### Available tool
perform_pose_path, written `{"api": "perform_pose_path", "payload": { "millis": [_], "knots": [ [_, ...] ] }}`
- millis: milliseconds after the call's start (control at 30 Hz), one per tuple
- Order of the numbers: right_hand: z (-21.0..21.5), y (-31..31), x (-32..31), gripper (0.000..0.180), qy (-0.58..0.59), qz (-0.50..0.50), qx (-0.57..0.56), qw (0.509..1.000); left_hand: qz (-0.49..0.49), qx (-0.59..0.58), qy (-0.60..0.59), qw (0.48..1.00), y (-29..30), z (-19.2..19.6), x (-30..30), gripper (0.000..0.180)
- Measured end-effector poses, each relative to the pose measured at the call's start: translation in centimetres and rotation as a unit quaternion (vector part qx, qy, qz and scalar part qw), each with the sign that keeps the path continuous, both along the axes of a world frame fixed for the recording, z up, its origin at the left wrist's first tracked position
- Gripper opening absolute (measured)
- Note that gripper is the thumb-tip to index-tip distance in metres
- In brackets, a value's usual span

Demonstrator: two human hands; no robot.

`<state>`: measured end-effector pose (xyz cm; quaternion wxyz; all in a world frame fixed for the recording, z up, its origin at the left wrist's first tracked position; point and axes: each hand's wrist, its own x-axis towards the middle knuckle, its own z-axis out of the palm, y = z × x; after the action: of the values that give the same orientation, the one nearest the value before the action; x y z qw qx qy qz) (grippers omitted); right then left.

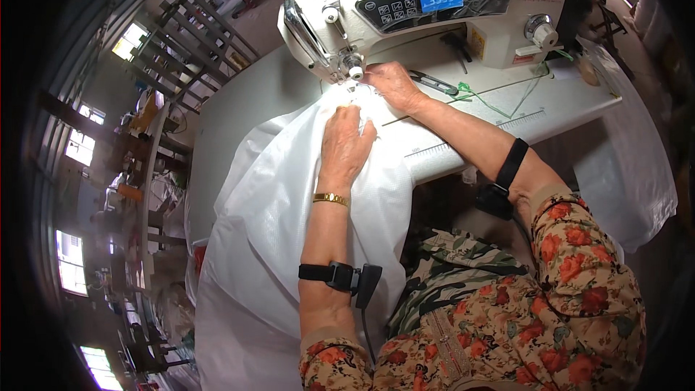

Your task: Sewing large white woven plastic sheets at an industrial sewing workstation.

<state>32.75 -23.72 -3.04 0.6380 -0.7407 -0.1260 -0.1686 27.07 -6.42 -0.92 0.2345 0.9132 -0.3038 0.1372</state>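
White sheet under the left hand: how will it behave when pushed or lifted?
The white sheet will probably flop: it hangs in loose folds. It looks thin, so likely light for its size. Its sheen hints it could slide easily on the tabletop.

Left grip (346, 145) curls near the leftward-pointing right grip (395, 88).

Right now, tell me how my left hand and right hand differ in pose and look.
Your left hand lies over the white fabric, fingers pointing away from you; your right hand angles in from the right, fingers toward the left.
The left wrist has a gold-coloured wristband; the right wrist is bare.
Both are bare hands near the sewing machine, with black straps on both arms.
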Motion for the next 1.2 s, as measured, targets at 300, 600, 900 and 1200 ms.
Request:
{"api": "perform_pose_path", "payload": {
  "millis": [300, 600, 900, 1200],
  "knots": [
    [-0.2, -0.3, 0.5, 0.032, 0.009, -0.013, -0.019, 1.000, -0.019, -0.009, 0.007, 1.000, 0.6, -0.4, -2.7, 0.038],
    [0.5, 0.4, -0.5, 0.030, 0.019, -0.009, -0.058, 0.998, 0.010, -0.010, 0.007, 1.000, 0.5, -0.5, -0.2, 0.021],
    [0.9, 0.2, -1.2, 0.034, -0.013, -0.001, -0.128, 0.992, 0.011, -0.026, 0.045, 0.999, 0.8, -1.1, 0.4, 0.042],
    [-0.3, -2.7, -18.1, 0.023, -0.113, -0.009, -0.136, 0.984, 0.011, -0.097, 0.017, 0.995, 4.2, -4.5, -19.4, 0.077]
  ]
}}
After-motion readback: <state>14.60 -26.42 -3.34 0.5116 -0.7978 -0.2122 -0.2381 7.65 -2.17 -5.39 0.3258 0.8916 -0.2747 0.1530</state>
